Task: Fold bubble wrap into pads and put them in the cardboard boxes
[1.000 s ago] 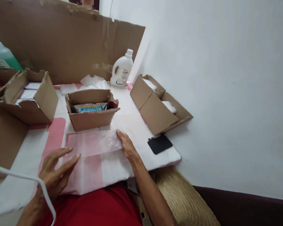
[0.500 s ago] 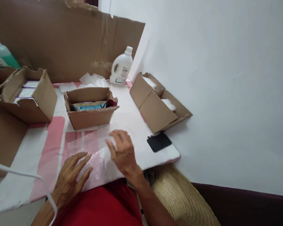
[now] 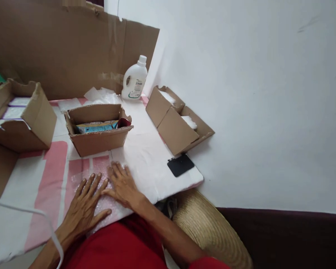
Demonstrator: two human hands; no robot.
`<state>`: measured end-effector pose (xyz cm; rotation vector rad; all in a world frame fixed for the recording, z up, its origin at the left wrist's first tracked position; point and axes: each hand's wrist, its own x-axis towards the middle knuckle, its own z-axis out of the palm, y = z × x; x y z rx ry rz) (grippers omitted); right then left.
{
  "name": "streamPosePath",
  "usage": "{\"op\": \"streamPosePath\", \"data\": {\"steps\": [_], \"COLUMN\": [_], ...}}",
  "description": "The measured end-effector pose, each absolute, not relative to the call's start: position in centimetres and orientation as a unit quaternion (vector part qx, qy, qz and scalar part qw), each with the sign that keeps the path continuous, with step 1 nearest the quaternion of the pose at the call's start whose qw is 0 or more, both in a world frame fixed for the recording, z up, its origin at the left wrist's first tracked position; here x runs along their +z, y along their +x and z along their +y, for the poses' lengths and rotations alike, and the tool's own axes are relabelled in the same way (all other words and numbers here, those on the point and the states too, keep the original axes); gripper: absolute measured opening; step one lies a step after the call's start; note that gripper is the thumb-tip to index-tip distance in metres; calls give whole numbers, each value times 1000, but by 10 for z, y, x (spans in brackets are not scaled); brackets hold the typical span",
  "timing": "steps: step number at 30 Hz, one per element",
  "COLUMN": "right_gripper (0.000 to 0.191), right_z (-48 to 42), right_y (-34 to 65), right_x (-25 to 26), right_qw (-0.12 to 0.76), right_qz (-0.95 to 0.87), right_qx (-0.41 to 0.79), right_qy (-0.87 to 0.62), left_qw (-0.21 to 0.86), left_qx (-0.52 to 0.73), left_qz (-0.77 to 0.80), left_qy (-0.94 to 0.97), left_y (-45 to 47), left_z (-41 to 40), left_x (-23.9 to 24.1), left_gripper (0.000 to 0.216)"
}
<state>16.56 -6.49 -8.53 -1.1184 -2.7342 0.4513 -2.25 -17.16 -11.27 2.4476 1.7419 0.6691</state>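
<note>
A clear sheet of bubble wrap lies folded on the pink-and-white cloth at the near edge. My left hand rests flat on it with fingers spread. My right hand presses flat on the wrap beside the left, fingers stretched out and touching the left hand's fingertips. Just beyond them stands an open cardboard box holding a blue packet.
Another open carton with white boxes sits at left. A flattened carton lies at right, a black flat object near it. A white bottle stands before a cardboard backing. A straw hat lies below the edge.
My right hand folded the bubble wrap's right end over to the left and now lies flat on it. My left hand moved up onto the wrap. The view shifted slightly right.
</note>
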Motion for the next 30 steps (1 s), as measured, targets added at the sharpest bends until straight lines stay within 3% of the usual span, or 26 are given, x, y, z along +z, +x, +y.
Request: {"op": "streamPosePath", "data": {"steps": [3,8,15,20,24,30], "right_gripper": [85,83,114,75,70,47], "right_z": [-56,-64,-88,-87,-95,-101], "right_y": [210,264,297,305,315,319], "right_x": [-93,-93,-91,-103,-106,-107], "right_qw": [33,17,53,44,71,169], "right_qz": [-895,-908,-947,-960,-960,-934], "right_qx": [132,124,112,102,119,176], "right_qy": [-425,-399,-297,-258,-244,-261], "left_qw": [-27,-2,3,2,10,34], "left_qx": [174,162,198,191,218,259], "left_qz": [553,538,543,533,529,537], "left_qy": [814,827,816,824,820,802], "left_y": [-26,-35,-54,-62,-71,-82], "left_z": [-171,-178,-231,-246,-250,-250], "left_x": [-113,-103,-91,-103,-110,-114], "left_gripper": [91,92,82,70,63,48]}}
